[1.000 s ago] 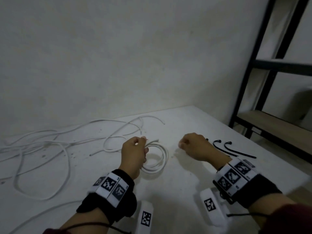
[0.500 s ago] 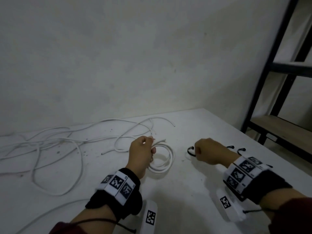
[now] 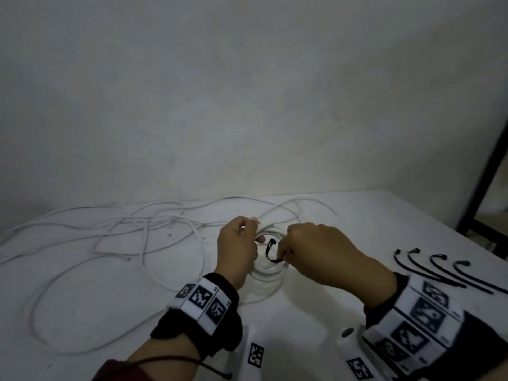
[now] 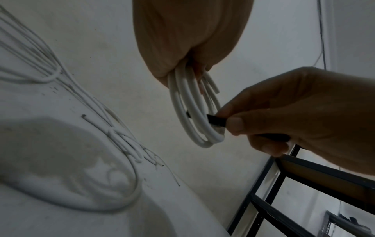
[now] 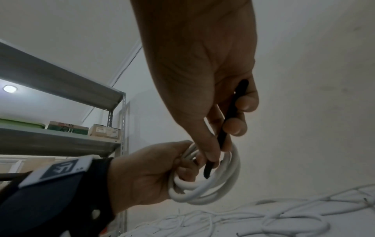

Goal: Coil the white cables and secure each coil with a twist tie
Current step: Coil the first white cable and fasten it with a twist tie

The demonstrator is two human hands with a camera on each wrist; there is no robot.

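Left hand [image 3: 236, 250] curled round one side of a small white cable coil [image 4: 195, 110], grip holding all the loops bunched together, the coil hanging clear of the tabletop [image 3: 316, 306] in the left wrist view. Right hand [image 3: 321, 253] just beside it, thumb and fingertips pinching a black twist tie [image 3: 270, 251], grip closed on the tie. Tie poked through the coil's opening and lying against the loops on the side opposite the left hand; one hooked end sticking up between the two hands in the head view. Loose white cables [image 3: 115, 237] sprawled in tangled loops over the left and far part of the tabletop, one long loop curving toward the near left edge. Four spare black twist ties [image 3: 439, 273] lying side by side on the tabletop at the right, well apart from the hands. Dark metal shelving [image 5: 61, 102] with boxes on a shelf standing to the right, past the tabletop.
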